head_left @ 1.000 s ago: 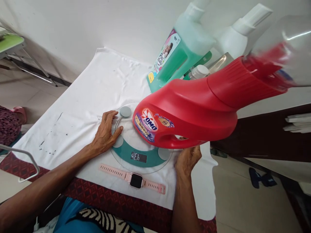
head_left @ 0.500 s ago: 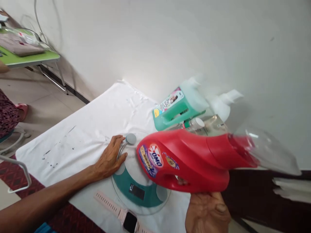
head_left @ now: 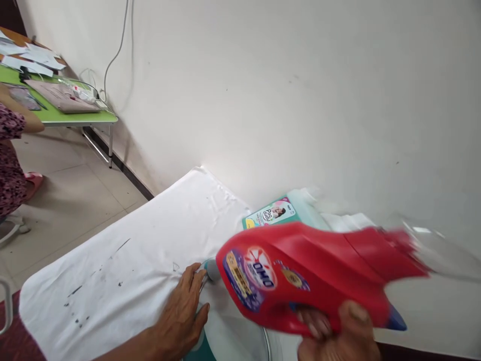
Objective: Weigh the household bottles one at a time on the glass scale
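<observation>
My right hand [head_left: 343, 333] is closed around the handle of a red OMO laundry detergent bottle [head_left: 319, 250]. The bottle is tilted on its side in the air, with its clear cap [head_left: 445, 250] at the right, smeared by motion. Below the bottle is a round glass scale with a teal band [head_left: 203, 348], partly hidden. My left hand [head_left: 184, 306] rests at the left side of the scale, thumb apart from the stretched fingers, the fingertips beside a grey round pad [head_left: 213, 269].
A Pag dudu bottle [head_left: 270, 213] and a white container [head_left: 349, 220] stand behind the red bottle, by the wall. White cloth [head_left: 143, 250] covers the table. At left are a green table [head_left: 71, 118] with papers and a pink folder, and a seated person [head_left: 13, 155].
The view has shifted, so the scene sits lower. My right thumb now shows over the bottle's handle, and a blue part shows at the bottle's lower end. My left hand stays at the scale.
</observation>
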The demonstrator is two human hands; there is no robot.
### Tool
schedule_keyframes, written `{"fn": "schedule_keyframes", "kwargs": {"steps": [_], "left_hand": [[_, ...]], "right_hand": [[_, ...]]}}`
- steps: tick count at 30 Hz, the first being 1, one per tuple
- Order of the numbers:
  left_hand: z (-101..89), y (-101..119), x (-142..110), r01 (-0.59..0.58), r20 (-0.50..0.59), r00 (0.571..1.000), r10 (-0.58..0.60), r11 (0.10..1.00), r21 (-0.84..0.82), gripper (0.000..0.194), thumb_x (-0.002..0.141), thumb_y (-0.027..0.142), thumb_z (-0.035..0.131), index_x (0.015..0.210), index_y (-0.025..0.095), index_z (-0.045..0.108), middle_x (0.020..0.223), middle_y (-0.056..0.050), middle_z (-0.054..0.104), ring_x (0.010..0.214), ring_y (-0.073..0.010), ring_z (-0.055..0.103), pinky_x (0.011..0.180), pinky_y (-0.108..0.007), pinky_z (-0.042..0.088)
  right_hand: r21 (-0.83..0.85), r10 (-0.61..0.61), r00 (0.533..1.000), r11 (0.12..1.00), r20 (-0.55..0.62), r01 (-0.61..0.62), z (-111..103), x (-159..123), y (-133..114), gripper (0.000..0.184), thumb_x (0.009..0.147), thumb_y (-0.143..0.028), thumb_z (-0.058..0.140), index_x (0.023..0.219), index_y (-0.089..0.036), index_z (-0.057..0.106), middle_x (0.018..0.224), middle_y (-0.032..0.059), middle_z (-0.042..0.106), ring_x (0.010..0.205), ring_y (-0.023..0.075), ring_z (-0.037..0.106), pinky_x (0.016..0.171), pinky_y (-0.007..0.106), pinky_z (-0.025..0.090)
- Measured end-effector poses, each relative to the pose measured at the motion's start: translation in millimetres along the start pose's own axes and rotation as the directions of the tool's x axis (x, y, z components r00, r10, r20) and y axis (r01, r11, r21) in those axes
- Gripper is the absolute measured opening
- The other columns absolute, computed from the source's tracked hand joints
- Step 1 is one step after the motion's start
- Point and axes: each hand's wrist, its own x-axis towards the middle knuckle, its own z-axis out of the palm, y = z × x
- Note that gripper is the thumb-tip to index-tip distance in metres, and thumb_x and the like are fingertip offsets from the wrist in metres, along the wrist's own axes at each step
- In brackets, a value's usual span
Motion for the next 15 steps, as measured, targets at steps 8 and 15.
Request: {"fn": "schedule_keyframes", "kwargs": {"steps": [8, 15], "left_hand": [[1.8, -18, 6, 0.008, 0.132, 0.991, -0.003, 0.999, -0.043, 0.085, 0.095, 0.019, 0.058, 0.169, 0.027, 0.016, 0.168, -0.021, 0.035, 0.154, -0.0370, 0.041, 0.118, -0.053, 0.051], [26.5, -24, 18, 0.289, 0.304, 0.907, -0.292, 0.956, 0.055, 0.085, 0.072, 0.006, 0.068, 0.155, 0.015, 0.054, 0.163, -0.020, 0.047, 0.147, -0.0352, 0.052, 0.120, -0.038, 0.047]], "right_hand": [[-0.183, 0.006, 0.993, 0.983, 0.121, 0.016, 174, 83, 78, 0.052, 0.070, -0.068, 0.080, 0.065, -0.022, 0.057, 0.053, -0.0062, 0.044, 0.053, 0.0118, 0.038, 0.050, 0.030, 0.035], [-0.364, -0.027, 1.000, 0.931, 0.015, 0.030, 267, 148, 133, 0.052, 0.079, -0.073, 0.068, 0.063, -0.025, 0.058, 0.065, 0.0046, 0.062, 0.068, 0.0231, 0.057, 0.068, 0.037, 0.047]]}}
